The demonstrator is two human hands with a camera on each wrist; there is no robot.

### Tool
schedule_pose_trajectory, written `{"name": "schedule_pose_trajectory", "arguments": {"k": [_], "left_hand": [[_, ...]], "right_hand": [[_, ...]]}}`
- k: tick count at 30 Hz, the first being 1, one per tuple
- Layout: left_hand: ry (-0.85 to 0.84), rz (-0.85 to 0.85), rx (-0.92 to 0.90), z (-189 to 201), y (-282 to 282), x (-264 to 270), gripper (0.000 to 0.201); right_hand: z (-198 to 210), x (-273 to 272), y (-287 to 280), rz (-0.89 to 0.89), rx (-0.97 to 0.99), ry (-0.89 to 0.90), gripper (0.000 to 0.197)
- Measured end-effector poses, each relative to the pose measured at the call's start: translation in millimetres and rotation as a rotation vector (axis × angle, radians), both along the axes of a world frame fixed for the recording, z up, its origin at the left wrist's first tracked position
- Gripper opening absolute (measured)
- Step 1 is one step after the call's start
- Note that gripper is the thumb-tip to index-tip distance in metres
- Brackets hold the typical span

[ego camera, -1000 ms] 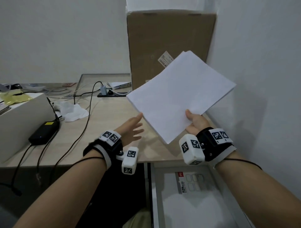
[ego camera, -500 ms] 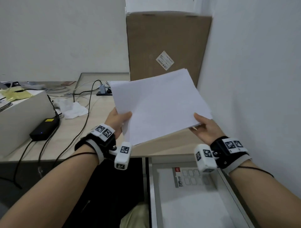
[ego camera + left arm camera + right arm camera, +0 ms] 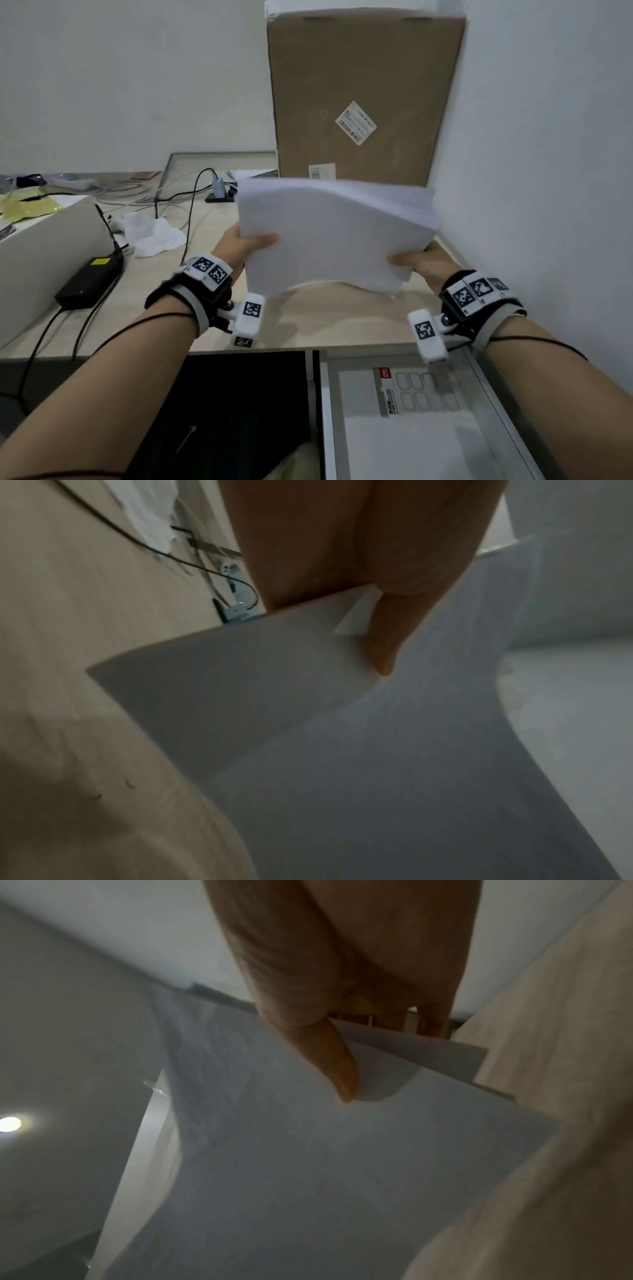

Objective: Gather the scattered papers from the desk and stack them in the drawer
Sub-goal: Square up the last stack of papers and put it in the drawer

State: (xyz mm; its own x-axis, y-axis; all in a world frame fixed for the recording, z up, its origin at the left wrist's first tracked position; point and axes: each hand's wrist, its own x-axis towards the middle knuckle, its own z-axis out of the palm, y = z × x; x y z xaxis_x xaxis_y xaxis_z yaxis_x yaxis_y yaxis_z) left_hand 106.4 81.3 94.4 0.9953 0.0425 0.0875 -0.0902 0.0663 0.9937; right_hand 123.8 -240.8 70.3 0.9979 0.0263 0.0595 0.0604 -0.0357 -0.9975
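A stack of white papers (image 3: 335,236) hangs bowed above the right part of the wooden desk (image 3: 329,325), held at both sides. My left hand (image 3: 251,245) grips its left edge, thumb on top. My right hand (image 3: 416,262) grips the lower right corner the same way. In the left wrist view the thumb presses the papers (image 3: 342,737) from above; in the right wrist view the papers (image 3: 308,1164) fan slightly at the corner. The open drawer (image 3: 479,370) lies below the desk edge at the lower right, with white sheets and a labelled pack inside.
A tall cardboard box (image 3: 363,96) stands against the wall behind the papers. A black power brick (image 3: 89,282), cables, crumpled white tissue (image 3: 150,233) and a white box (image 3: 41,260) occupy the desk's left side. The wall (image 3: 548,171) is close on the right.
My left hand has taken hold of the papers' left edge. The stack has turned from a diagonal tilt to level and come lower toward the desk, bowing between both hands.
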Motion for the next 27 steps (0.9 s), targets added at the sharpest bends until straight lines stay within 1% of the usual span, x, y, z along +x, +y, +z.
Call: {"name": "schedule_pose_trajectory", "arguments": {"k": [2, 4, 6, 9, 11, 13, 15, 17, 18, 20, 21, 22, 23, 25, 27], "left_hand": [[0.009, -0.007, 0.045, -9, 2, 3, 0.069], [-0.022, 0.007, 0.103, -12, 4, 8, 0.081], [-0.016, 0.039, 0.110, -14, 8, 15, 0.082], [0.061, 0.141, 0.066, -17, 13, 28, 0.083], [0.074, 0.203, 0.069, -16, 13, 37, 0.082], [0.065, 0.239, 0.071, -12, 10, 42, 0.076], [0.061, 0.237, 0.038, -10, 7, 45, 0.073], [0.063, 0.176, -0.020, -14, 8, 43, 0.070], [0.053, 0.127, -0.041, -18, 10, 42, 0.066], [0.005, 0.034, -0.049, -19, 15, 37, 0.051], [-0.022, 0.003, -0.045, -19, 17, 35, 0.048], [-0.046, -0.013, -0.038, -17, 18, 35, 0.052], [-0.062, -0.021, -0.032, -15, 19, 36, 0.058], [-0.085, -0.029, -0.024, -11, 17, 40, 0.070], [-0.095, -0.024, -0.028, -9, 17, 42, 0.075]], "right_hand": [[-8, 5, 4, -0.023, 0.004, -0.015, 0.046], [-9, 10, 7, -0.051, 0.009, -0.078, 0.048], [-9, 14, 10, -0.063, 0.004, -0.118, 0.041], [-7, 22, 15, -0.096, -0.011, -0.105, 0.027], [-5, 28, 18, -0.113, -0.013, -0.095, 0.020], [-2, 31, 21, -0.121, -0.003, -0.095, 0.020], [-3, 32, 22, -0.108, 0.011, -0.124, 0.024], [-7, 31, 22, -0.082, 0.003, -0.121, 0.031], [-10, 31, 20, -0.063, -0.003, -0.105, 0.036], [-11, 31, 15, -0.038, 0.000, -0.108, 0.056], [-10, 32, 13, -0.039, 0.001, -0.132, 0.070], [-7, 33, 12, -0.046, -0.001, -0.157, 0.080], [-5, 34, 12, -0.053, -0.003, -0.183, 0.085], [0, 35, 15, -0.056, 0.001, -0.235, 0.085], [1, 35, 18, -0.061, 0.012, -0.244, 0.079]]}}
